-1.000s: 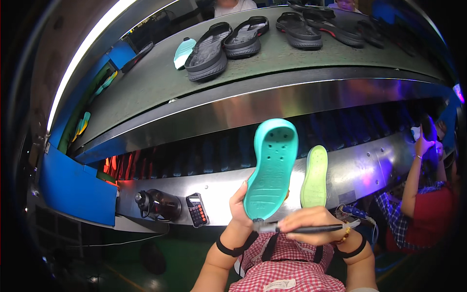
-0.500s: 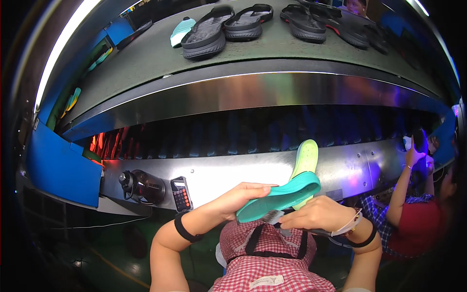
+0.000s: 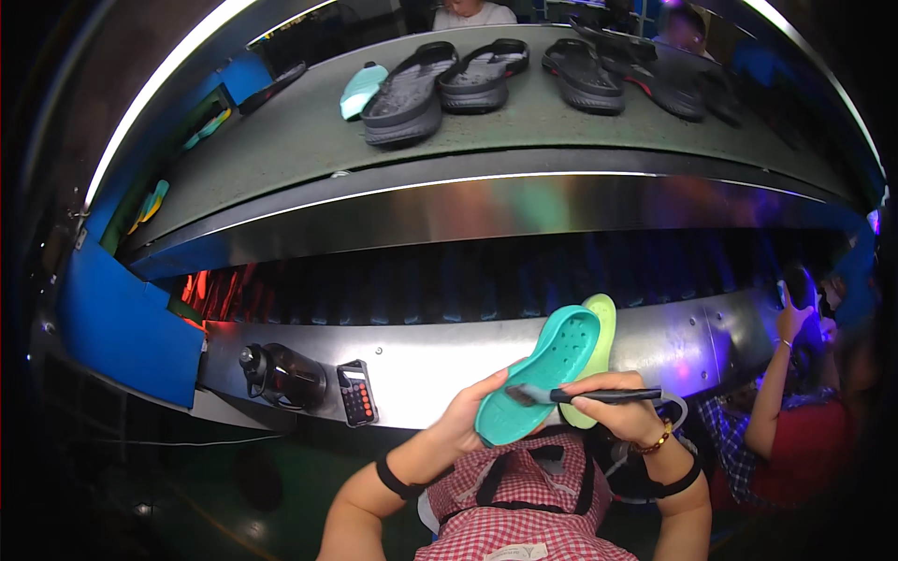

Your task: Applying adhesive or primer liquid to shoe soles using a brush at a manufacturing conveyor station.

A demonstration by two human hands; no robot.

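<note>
My left hand [image 3: 462,413] grips the heel end of a teal shoe sole [image 3: 569,338], tilted so its inner face with small holes near the toe turns toward me. In my right hand [image 3: 625,417] is a black-handled brush [image 3: 613,395], held like a pen, with a pale tube at its rear end. Its bristles rest on the teal sole's inner face near the heel. Behind the teal sole, partly covered by it, a light green sole [image 3: 606,329] lies on the metal ledge [image 3: 440,360].
A dark bottle [image 3: 288,376] and a phone [image 3: 356,393] with a keypad on screen stand left on the ledge. Beyond a dark slot, a green conveyor belt [image 3: 271,140] carries several black soles [image 3: 404,103] and a light-teal piece [image 3: 363,91]. At right, a co-worker's hand [image 3: 793,320] holds something dark.
My left hand has turned the teal sole so its inner face shows. My right hand has raised the brush from below the sole onto that face. The whole view has shifted slightly.
</note>
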